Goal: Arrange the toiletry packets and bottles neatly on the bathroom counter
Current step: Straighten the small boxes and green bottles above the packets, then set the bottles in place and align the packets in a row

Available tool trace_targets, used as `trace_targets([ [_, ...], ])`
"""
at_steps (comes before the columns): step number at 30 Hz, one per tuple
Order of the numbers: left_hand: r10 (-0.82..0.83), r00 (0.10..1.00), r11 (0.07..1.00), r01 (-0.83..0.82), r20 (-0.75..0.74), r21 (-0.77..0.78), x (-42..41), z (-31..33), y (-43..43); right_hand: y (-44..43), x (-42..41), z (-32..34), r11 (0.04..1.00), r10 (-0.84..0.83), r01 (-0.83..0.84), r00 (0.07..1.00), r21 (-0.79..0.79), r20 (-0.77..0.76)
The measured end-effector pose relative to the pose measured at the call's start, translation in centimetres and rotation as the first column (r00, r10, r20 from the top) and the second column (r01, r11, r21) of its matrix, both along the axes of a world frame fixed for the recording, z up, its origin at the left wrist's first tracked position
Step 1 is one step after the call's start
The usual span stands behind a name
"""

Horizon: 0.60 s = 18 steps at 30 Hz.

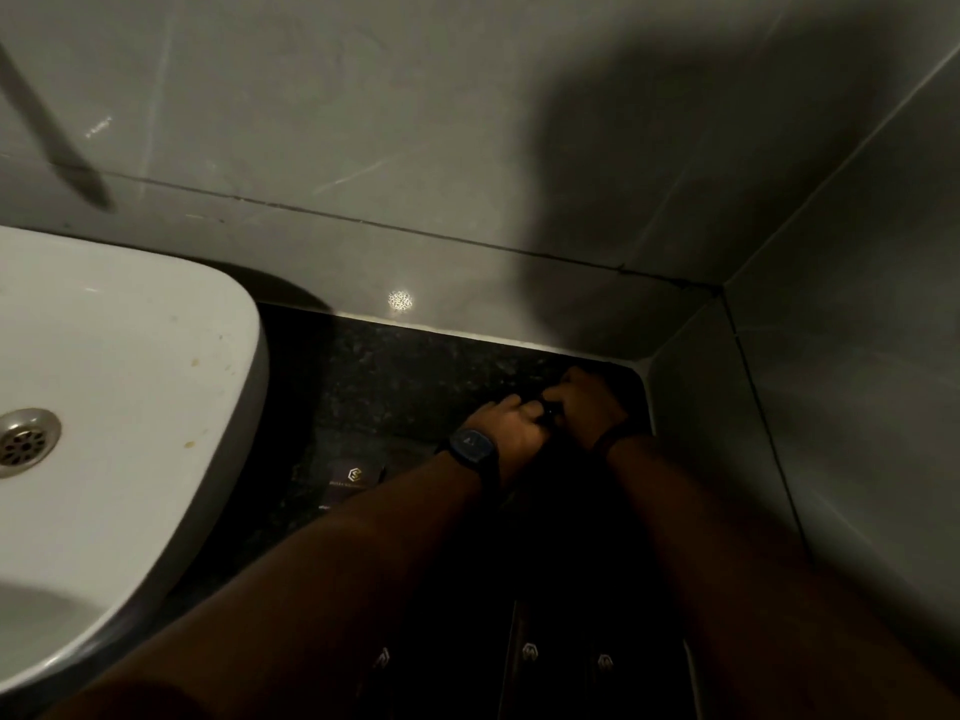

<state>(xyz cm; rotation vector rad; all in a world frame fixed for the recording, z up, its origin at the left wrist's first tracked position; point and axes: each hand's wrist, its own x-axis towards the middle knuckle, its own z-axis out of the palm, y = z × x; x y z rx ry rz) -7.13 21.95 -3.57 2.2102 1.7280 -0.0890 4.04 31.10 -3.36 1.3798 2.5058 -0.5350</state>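
Both my hands meet at the back right corner of the dark speckled counter (pixel 415 376). My left hand (pixel 511 426), with a dark watch on its wrist, and my right hand (pixel 584 402) close together around a small dark bottle (pixel 546 410), mostly hidden by my fingers. A dark toiletry packet (pixel 353 478) with a light hexagon logo lies flat on the counter left of my left wrist. Several more dark packets with the same logo (pixel 530 652) lie near the front edge, under and between my forearms, in deep shadow.
A white basin (pixel 130 387) with a metal drain (pixel 23 441) fills the left side. Grey tiled walls (pixel 467 148) close the counter at the back and on the right, forming a corner. A blurred metal tap (pixel 47 132) shows at upper left.
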Motion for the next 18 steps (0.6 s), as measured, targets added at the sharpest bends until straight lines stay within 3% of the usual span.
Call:
trace_targets([
  [6,0.043,0.996,0.999,-0.045,-0.08,-0.024,0.7,-0.5,1.0,-0.1,1.8,-0.3,0.98,-0.191,0.193,0.981,0.057,-0.041],
  [10,0.176,0.984,0.983,-0.173,0.034,-0.067,1.6,-0.7,0.3,-1.9,3.5,-0.5,0.941,-0.33,0.338,0.932,0.028,-0.152],
  [15,0.492,0.832,0.869,-0.487,0.255,-0.087,3.0,-0.1,-2.6,-5.3,5.7,-0.3,0.87,-0.478,0.492,0.819,-0.039,-0.317],
  [18,0.605,0.717,0.791,-0.594,0.347,-0.151,3.8,0.4,-4.6,-7.5,7.1,0.0,0.853,-0.51,0.516,0.792,-0.077,-0.335],
])
